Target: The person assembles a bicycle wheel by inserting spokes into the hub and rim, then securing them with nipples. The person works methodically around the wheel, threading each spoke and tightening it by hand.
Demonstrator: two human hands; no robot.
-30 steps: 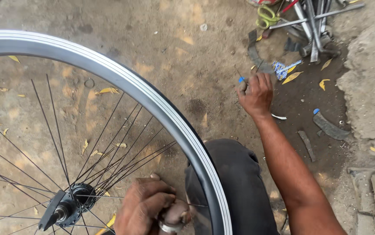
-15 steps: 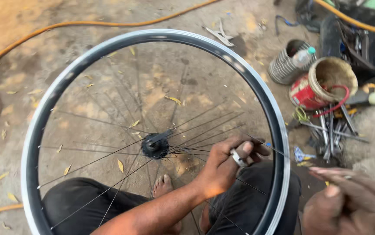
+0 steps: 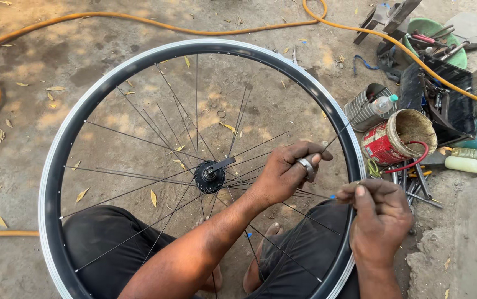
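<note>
Left hand (image 3: 285,171) pinching a loose spoke (image 3: 335,135), right hand (image 3: 380,216) closed at rim (image 3: 55,160); risk of kinking neighbours.

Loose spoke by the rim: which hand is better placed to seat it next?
Probably the right hand: its fingertips pinch at the rim beside the loose spoke. The left hand grips spokes farther inside.

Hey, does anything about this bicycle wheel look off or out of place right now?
Yes. The black-rimmed bicycle wheel is only partly spoked: thin metal spokes fan unevenly from the black hub, leaving wide gaps. One spoke by the left hand sticks out short of the rim. The right hand sits at the rim's edge.
</note>
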